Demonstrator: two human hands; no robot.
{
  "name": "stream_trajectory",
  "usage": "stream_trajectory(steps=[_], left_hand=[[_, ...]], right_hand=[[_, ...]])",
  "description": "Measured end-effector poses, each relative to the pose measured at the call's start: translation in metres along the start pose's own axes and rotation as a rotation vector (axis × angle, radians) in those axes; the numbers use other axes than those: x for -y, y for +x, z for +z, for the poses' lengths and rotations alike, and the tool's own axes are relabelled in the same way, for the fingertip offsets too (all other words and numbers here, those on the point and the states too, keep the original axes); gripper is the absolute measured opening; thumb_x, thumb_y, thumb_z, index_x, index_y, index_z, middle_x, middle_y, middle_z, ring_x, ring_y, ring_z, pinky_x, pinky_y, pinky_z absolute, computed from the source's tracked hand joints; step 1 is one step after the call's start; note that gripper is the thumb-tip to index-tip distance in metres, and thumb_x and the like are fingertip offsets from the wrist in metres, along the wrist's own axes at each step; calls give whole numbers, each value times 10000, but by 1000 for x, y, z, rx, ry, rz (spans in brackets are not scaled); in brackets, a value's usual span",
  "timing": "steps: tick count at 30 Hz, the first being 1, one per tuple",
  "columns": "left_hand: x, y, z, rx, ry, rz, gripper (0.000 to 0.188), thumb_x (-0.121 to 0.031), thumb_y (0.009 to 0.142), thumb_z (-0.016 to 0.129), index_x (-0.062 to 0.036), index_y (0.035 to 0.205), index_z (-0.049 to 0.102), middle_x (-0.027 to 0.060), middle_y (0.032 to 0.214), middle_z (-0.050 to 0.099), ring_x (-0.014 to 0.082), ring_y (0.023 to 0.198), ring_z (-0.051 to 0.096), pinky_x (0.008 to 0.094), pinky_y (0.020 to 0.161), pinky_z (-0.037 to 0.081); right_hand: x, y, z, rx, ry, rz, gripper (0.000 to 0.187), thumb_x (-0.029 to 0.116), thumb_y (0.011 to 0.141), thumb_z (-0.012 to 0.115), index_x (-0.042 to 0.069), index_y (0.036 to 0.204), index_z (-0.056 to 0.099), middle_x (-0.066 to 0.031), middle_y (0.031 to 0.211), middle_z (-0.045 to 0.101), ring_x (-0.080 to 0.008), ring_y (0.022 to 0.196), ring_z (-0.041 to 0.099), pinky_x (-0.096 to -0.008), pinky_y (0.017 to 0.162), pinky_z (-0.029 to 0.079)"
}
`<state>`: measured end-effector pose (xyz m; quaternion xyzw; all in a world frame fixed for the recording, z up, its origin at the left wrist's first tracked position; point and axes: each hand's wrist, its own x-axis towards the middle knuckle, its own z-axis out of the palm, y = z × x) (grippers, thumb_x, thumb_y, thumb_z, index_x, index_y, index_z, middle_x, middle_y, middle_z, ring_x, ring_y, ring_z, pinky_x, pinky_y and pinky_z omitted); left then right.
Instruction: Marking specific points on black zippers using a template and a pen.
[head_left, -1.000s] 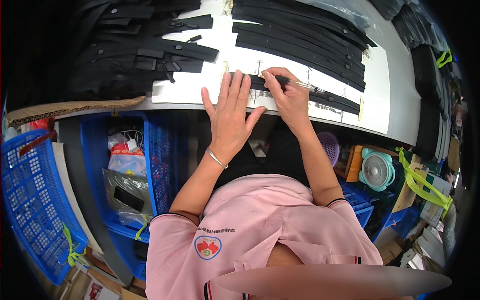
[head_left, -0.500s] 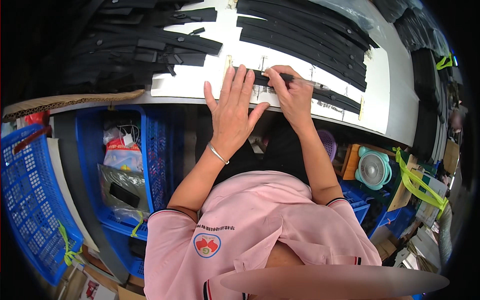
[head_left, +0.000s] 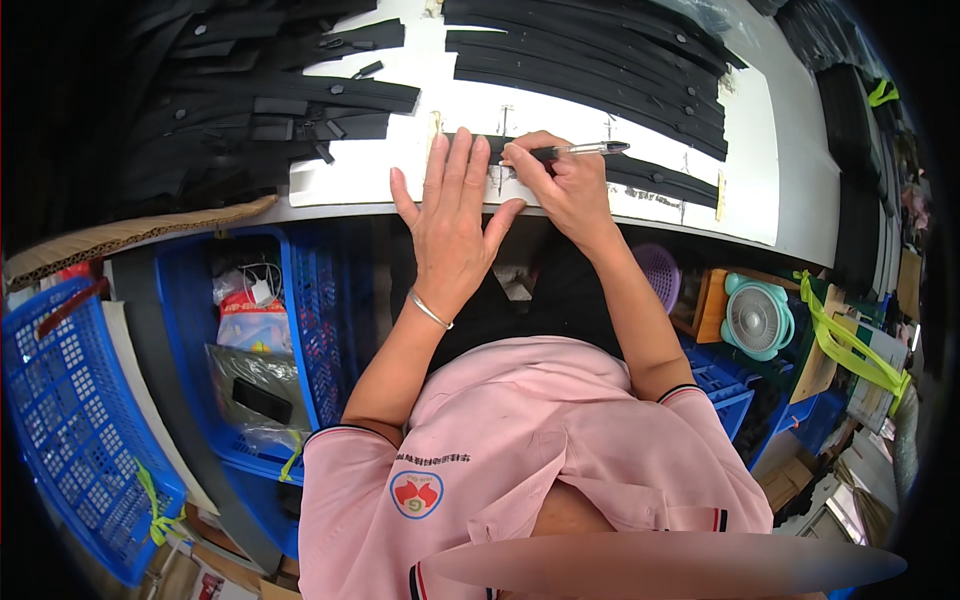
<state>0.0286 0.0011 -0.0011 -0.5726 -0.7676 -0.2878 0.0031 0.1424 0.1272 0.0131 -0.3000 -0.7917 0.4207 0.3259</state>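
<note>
My left hand [head_left: 447,225] lies flat with its fingers stretched out over the left part of a narrow black fabric strip [head_left: 665,178]. A silver bangle [head_left: 430,309] circles that wrist. Just to the right, my right hand [head_left: 572,195] pinches a black pen [head_left: 592,149] with a clear barrel end. The pen's tip is by the strip, mostly hidden by my fingers. Beneath both lies a white board [head_left: 750,165] bearing dark pen marks and pieces of yellowish tape at the strip's ends.
Many black strips [head_left: 590,75] with round snaps lie behind my hands. More strips with small tabs [head_left: 340,95] are piled at left. Corrugated cardboard [head_left: 150,228] edges the table. Below stand blue crates [head_left: 300,330], one holding a phone [head_left: 262,400], and a turquoise fan [head_left: 758,315].
The pen's rear end has swung up, away from me, and now lies nearly level. My left hand stays flat on the strip. The whole view has shifted slightly.
</note>
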Motion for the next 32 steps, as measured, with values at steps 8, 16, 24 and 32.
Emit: stream_trajectory(steps=[8,16,24,32], left_hand=[[-2,2,0,41,8,-1,735,-431,920,725,-84,1523,486,95,1585,461,277,1519,342,610,1218,22],[0,0,-1,61,57,13,772,-457,933,710,-74,1548,445,99,1610,428,278,1530,316,601,1223,17],[0,2,-2,96,76,27,788,-437,927,723,-62,1556,429,123,1619,412,310,1540,291,609,1220,21],[-47,28,15,130,-299,190,682,-299,908,765,-99,1508,510,184,1597,424,353,1511,338,577,1229,133]], right_hand=[[-6,-5,-6,50,146,69,109,52,944,712,13,1043,739,-67,911,757,-126,749,682,-268,624,524],[-10,-19,-51,-200,-492,-333,244,26,742,794,119,964,754,-15,795,643,-217,860,612,-374,837,430],[-22,-37,-93,-275,-510,-178,275,24,754,831,126,987,728,22,847,673,-196,906,616,-406,984,418],[-25,-39,-95,-269,-479,-166,261,20,778,819,116,1003,727,27,855,685,-198,900,624,-471,1095,388]])
